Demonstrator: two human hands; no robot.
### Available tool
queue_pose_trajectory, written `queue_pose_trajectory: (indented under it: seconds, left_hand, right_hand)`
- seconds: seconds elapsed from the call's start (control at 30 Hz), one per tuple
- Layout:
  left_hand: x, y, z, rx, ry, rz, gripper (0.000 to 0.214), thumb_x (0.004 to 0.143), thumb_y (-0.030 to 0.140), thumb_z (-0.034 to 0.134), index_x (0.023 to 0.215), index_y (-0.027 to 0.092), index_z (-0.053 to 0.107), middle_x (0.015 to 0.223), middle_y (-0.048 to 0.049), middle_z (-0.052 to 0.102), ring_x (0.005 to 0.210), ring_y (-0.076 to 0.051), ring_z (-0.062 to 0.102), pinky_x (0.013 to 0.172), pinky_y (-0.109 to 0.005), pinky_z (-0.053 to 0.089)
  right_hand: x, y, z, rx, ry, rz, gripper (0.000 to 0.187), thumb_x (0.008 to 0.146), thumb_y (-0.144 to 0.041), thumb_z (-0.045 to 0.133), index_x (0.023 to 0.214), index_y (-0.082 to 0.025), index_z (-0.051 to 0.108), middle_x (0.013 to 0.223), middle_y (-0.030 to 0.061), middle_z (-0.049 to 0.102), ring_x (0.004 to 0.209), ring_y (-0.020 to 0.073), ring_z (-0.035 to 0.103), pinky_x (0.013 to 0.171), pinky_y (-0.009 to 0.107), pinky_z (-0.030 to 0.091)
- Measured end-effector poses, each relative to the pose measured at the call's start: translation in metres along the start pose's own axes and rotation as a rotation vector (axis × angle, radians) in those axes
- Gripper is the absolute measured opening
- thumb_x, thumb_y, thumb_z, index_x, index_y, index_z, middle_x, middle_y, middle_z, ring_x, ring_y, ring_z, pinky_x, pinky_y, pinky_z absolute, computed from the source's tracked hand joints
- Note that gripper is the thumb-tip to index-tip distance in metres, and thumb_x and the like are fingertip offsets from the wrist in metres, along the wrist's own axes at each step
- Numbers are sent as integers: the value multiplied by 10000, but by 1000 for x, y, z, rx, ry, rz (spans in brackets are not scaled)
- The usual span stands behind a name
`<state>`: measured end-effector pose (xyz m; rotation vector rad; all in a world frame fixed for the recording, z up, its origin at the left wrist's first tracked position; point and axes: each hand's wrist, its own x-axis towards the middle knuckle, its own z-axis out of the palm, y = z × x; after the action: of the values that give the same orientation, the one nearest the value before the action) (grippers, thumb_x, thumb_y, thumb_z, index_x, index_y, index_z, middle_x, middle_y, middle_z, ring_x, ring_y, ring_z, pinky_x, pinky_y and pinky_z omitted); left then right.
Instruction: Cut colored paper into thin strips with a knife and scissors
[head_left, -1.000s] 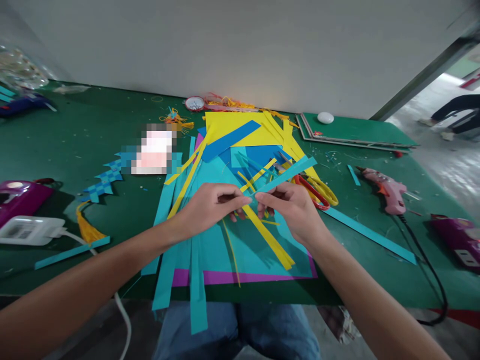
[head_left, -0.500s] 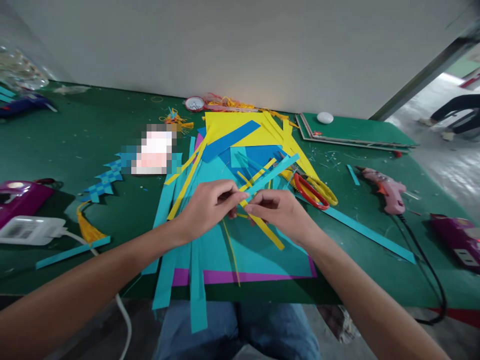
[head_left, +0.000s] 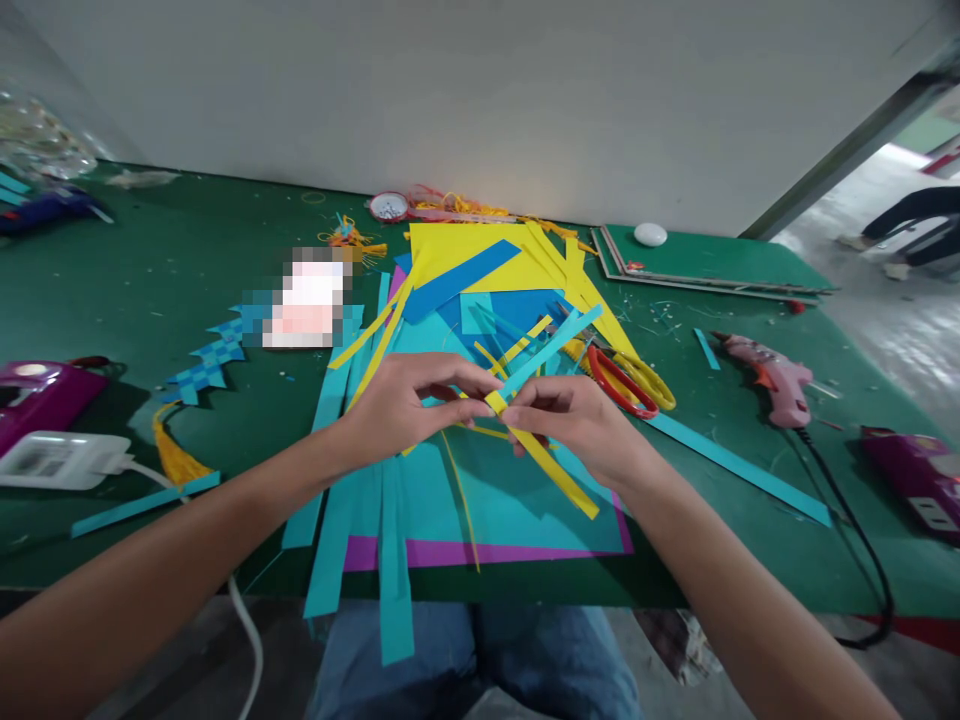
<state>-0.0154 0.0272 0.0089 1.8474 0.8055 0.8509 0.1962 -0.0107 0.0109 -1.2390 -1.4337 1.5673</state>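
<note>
Both hands meet over the turquoise sheet (head_left: 517, 500) and pinch paper strips crossed over each other. My left hand (head_left: 420, 405) grips the crossing from the left between thumb and fingers. My right hand (head_left: 574, 420) pinches the same place from the right. A yellow paper strip (head_left: 559, 475) runs from the fingertips down to the right. From the crossing a turquoise paper strip (head_left: 555, 345) points up to the right. The fingers partly hide how the strips are folded together.
Red and yellow-handled scissors (head_left: 622, 380) lie beyond my right hand. A pink glue gun (head_left: 772, 380) with a black cord rests at the right. A woven blue paper piece (head_left: 206, 365) with a yellow tassel (head_left: 176, 450) lies left. Yellow sheets (head_left: 465, 260) spread behind the hands.
Both hands have shifted slightly to the right with the strips. The yellow strip's free end has moved down and right, and its upper end now shows as a short fold at the fingertips.
</note>
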Motion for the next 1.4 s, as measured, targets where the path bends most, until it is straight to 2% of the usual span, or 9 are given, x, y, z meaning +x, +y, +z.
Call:
queue_pose_trajectory:
  seconds: [0.2, 0.3, 0.4, 0.47, 0.57, 0.77, 1.0, 1.2, 1.4]
  left_hand:
    - [-1, -5, 2, -4, 89, 127, 52, 762, 225, 795, 809, 224, 771, 776, -17, 775, 675, -154, 722, 617, -210, 590]
    - [-1, -6, 2, -1, 96, 132, 56, 768, 226, 793, 812, 255, 777, 774, -8, 777, 675, -156, 723, 616, -218, 583]
    - [-2, -5, 2, 13, 101, 130, 55, 770, 247, 793, 810, 281, 776, 786, -1, 781, 683, -164, 725, 625, -232, 584]
    - [-3, -4, 2, 4, 102, 112, 45, 776, 285, 791, 818, 283, 775, 797, -7, 783, 689, -176, 729, 635, -250, 591]
    - [-4, -3, 3, -10, 79, 78, 77, 784, 335, 783, 827, 271, 774, 811, -26, 784, 700, -195, 736, 641, -272, 599]
    - [-3, -1, 5, -7, 66, 107, 97, 773, 295, 787, 803, 206, 764, 782, -51, 781, 719, -191, 746, 616, -240, 603]
    - [-5, 1, 11, -117, 48, -44, 204, 786, 302, 774, 942, 181, 723, 870, -35, 781, 720, -167, 749, 685, -236, 623]
    - [-6, 6, 21, -187, 131, -76, 90, 804, 224, 755, 816, 163, 691, 686, 6, 744, 628, -148, 738, 612, -203, 617]
    - [-9, 7, 25, -216, 178, -68, 59, 797, 196, 762, 789, 156, 719, 674, 13, 746, 634, -142, 741, 619, -194, 621]
  right_hand:
    - [1, 1, -1, 17, -35, 18, 195, 780, -347, 739, 698, -181, 678, 606, -1, 686, 577, 115, 583, 529, 250, 360]
    - [0, 1, -1, 22, -41, 29, 206, 772, -354, 748, 687, -182, 672, 611, -2, 689, 579, 118, 595, 526, 249, 364]
    - [-1, -1, -1, 42, -54, 23, 203, 771, -359, 754, 700, -183, 681, 619, -6, 691, 607, 121, 620, 591, 253, 422]
    - [1, -1, 0, 67, -13, 15, 209, 775, -376, 752, 712, -186, 691, 634, -17, 684, 622, 108, 615, 625, 248, 445]
    - [4, 0, 1, 128, 89, 4, 228, 741, -404, 777, 712, -190, 704, 664, -24, 680, 615, 91, 583, 597, 234, 437]
    - [4, 3, 7, 217, 161, -20, 265, 668, -404, 823, 591, -182, 699, 580, -10, 649, 555, 90, 516, 556, 252, 395]
    - [3, 7, 8, 94, 253, -71, 299, 739, -413, 767, 572, -178, 683, 567, -2, 616, 556, 99, 476, 563, 284, 354]
    - [4, 9, 11, 76, 300, -121, 294, 736, -368, 773, 547, -182, 646, 531, -21, 571, 538, 98, 472, 546, 275, 365]
    - [4, 8, 13, 72, 344, -129, 322, 738, -420, 770, 566, -179, 643, 565, -3, 615, 543, 105, 495, 528, 271, 375]
